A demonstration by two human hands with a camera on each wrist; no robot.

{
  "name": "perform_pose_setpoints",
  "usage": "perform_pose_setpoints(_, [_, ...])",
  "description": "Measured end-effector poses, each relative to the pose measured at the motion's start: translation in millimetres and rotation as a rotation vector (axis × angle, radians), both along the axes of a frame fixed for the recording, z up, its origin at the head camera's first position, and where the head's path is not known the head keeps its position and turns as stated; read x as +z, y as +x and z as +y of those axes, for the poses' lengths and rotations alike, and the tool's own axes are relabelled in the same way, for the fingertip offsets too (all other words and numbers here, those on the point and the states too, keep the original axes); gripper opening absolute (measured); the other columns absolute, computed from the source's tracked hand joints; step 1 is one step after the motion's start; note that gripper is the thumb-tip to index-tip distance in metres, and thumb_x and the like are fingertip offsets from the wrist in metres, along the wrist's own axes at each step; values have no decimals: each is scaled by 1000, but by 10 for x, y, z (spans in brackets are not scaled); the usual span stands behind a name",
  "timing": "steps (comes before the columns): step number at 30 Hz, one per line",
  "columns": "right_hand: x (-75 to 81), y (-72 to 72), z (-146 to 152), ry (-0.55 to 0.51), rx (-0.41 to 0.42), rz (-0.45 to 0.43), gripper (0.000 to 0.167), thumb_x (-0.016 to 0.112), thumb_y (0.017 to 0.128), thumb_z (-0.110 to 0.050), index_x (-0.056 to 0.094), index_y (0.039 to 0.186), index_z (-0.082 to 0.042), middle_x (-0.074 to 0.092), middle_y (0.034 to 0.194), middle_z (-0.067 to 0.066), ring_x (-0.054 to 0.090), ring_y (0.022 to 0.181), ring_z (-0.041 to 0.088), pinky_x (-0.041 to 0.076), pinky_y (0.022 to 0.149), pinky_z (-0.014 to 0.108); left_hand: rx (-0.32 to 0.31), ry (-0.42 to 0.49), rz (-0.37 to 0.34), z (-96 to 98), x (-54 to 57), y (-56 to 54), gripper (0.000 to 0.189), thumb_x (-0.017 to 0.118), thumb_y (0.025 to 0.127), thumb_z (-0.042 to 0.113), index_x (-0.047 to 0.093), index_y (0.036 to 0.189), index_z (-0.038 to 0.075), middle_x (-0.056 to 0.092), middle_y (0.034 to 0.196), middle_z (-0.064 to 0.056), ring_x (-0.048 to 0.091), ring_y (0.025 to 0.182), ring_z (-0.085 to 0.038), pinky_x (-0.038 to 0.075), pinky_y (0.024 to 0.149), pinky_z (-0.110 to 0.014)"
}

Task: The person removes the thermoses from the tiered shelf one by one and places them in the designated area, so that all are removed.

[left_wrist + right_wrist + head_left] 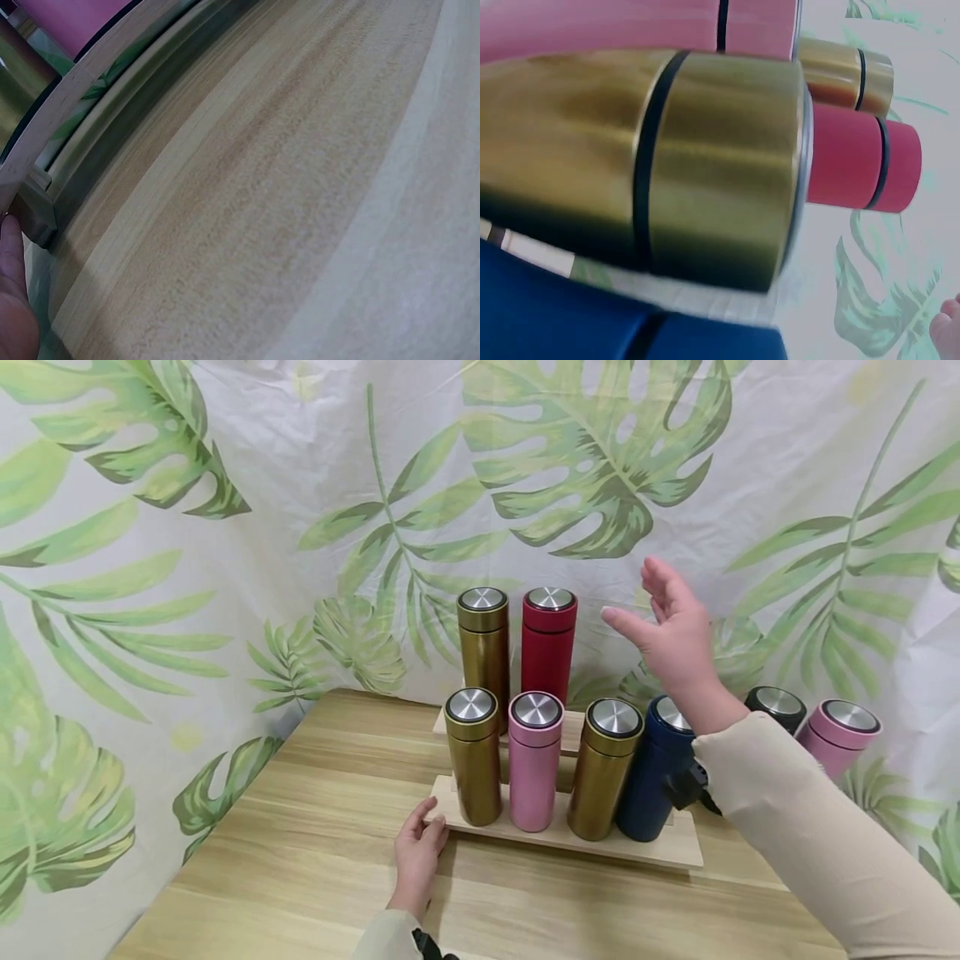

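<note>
My left hand [420, 852] holds the left end of a low wooden rack [517, 837], its fingertips at the board's corner. In the left wrist view a finger [10, 255] touches the board's edge from below. My right hand [678, 639] is raised with nothing in it, thumb apart from the fingers, to the right of a red thermos flask [547, 647]. On the front board stand a gold flask [474, 768], a pink flask [535, 768], another gold flask [603, 772] and a dark blue flask [648, 777], all upright with silver-topped lids.
Behind, a gold flask [483, 652] stands beside the red one on a rear board [573, 727]. Partly hidden by my right arm are a black flask [776, 706] and a pink flask [836, 739]. A leaf-print cloth [300, 485] hangs behind the wooden table [315, 827].
</note>
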State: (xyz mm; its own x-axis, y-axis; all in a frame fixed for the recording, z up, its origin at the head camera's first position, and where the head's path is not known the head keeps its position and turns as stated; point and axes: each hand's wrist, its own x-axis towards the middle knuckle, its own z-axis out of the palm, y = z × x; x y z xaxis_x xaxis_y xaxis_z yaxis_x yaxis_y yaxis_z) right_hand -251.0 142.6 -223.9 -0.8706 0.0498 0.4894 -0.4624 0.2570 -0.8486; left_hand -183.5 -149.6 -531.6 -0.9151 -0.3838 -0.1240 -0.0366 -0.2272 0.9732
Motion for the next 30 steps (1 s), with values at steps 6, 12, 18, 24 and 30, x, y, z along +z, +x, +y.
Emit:
perform_pose_setpoints(6, [-16,-88,-147,11,34,-46,74,71,81,-17,33,143,-8,37,145,9,34,133,19,26,112,29,2,-4,-9,-2,19,8,38,54,91,2,50,129,0,48,85,1,54,84,-4,52,81,-19])
perform_pose_setpoints(12, [-61,-182,-263,-8,64,-131,75,70,83,-19,30,145,-7,34,147,9,33,134,20,25,113,32,1,-2,-11,-3,31,6,39,55,91,3,49,130,1,49,86,1,54,86,-4,51,83,-19])
perform_pose_setpoints(18, [-144,-277,-407,-32,84,-170,74,69,83,-18,29,145,-7,34,147,9,32,134,21,25,113,32,7,6,-7,-26,12,0,38,55,91,2,50,128,0,49,86,-1,55,86,-4,52,82,-20])
perform_pose_setpoints(24, [-199,-318,-568,-32,110,-198,74,68,83,-19,28,145,-5,35,146,13,35,132,23,29,111,34,14,5,-8,-44,17,13,38,55,91,2,51,128,0,49,83,2,54,85,-5,52,80,-19])
perform_pose_setpoints(30, [-263,-368,-647,-17,106,-237,76,70,82,-21,27,145,-12,42,140,11,43,125,24,43,100,40,-5,18,-10,-26,45,14,39,55,91,1,49,129,-1,48,84,2,55,86,-7,52,81,-19])
